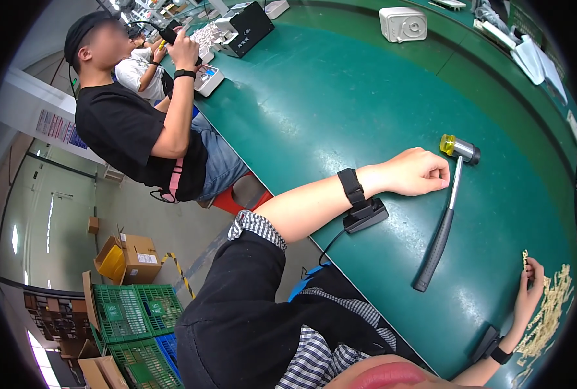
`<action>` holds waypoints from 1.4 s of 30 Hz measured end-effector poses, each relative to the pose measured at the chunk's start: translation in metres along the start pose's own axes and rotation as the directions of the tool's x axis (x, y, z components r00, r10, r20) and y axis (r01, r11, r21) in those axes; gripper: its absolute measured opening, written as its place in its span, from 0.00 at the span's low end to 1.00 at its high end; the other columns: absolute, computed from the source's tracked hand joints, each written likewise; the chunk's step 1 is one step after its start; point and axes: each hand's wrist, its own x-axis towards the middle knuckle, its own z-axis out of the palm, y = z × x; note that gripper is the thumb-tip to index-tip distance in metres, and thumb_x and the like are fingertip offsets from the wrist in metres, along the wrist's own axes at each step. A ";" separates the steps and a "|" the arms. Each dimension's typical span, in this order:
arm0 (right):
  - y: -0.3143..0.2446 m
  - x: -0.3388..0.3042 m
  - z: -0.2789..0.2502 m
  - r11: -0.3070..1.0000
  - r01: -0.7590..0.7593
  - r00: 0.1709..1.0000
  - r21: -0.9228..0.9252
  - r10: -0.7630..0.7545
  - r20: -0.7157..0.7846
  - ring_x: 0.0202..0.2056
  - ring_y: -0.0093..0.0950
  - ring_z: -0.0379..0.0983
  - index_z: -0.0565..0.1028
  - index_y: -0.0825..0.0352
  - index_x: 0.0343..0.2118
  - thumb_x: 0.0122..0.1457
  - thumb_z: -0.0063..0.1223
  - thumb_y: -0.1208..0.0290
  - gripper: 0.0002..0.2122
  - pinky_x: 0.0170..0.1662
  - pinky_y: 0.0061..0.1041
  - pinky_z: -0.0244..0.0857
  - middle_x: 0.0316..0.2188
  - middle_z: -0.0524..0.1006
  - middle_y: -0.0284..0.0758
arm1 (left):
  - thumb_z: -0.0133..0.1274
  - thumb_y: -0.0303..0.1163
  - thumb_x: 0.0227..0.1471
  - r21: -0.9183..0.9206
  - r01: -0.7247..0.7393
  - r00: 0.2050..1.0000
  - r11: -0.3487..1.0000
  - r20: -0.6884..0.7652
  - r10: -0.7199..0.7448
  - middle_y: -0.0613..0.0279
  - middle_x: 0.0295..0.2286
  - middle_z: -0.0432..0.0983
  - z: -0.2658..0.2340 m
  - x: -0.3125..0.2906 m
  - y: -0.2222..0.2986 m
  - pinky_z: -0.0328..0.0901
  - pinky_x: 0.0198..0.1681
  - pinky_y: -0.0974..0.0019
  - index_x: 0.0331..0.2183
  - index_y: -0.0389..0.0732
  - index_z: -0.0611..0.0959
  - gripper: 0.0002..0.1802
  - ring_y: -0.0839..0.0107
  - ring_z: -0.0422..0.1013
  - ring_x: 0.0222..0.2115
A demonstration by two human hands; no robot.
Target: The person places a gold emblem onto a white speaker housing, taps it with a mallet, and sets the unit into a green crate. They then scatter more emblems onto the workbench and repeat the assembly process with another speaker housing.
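My left hand (413, 172) reaches out over the green table with its fingers curled closed. What it holds, if anything, is hidden under the fingers. Just right of those fingers lies a mallet (439, 243) with a black grip and a silver shaft. Its head has one yellow face and one dark face; whether the hand touches the shaft I cannot tell. At the lower right, my right hand (528, 292) pinches a small cream-coloured openwork strip (524, 260), held upright. Beside that hand lies a heap of similar cream-coloured strips (548, 314).
A green table (360, 84) spreads before me, with a white plastic housing (403, 24) at its far side. A black box-shaped device (246, 29) stands farther left. One co-worker (126, 117) sits at the left edge, another beyond. Green crates (123, 314) and cardboard boxes (136, 259) are on the floor.
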 end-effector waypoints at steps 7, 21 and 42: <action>-0.002 0.001 -0.003 1.000 -0.004 1.000 -0.006 0.004 -0.010 0.31 0.21 0.60 0.70 0.71 0.39 0.55 0.43 0.82 0.09 0.39 0.17 0.56 0.29 0.66 0.31 | 0.52 0.33 0.49 -0.006 0.010 1.000 1.000 0.006 -0.010 0.67 0.15 0.70 0.001 0.004 0.000 0.58 0.21 0.72 0.25 0.38 0.77 0.08 0.78 0.64 0.17; 0.065 -0.003 -0.020 0.661 -0.128 0.940 0.739 0.319 -0.122 0.37 0.17 0.65 0.66 0.68 0.49 0.59 0.46 0.75 0.15 0.41 0.16 0.58 0.38 0.71 0.29 | 0.42 0.52 0.53 -0.967 -0.061 0.917 -0.249 0.044 -0.397 0.73 0.15 0.58 -0.049 0.000 -0.027 0.50 0.15 0.78 0.32 0.43 0.73 0.21 0.80 0.54 0.13; 0.068 -0.001 -0.036 0.370 -0.095 0.916 0.924 0.396 -0.065 0.35 0.17 0.66 0.65 0.67 0.51 0.58 0.47 0.74 0.17 0.40 0.17 0.57 0.39 0.72 0.29 | 0.54 0.38 0.45 0.220 0.064 0.720 0.973 -0.686 0.107 0.60 0.23 0.72 -0.085 -0.021 0.016 0.63 0.24 0.68 0.34 0.39 0.74 0.16 0.68 0.69 0.22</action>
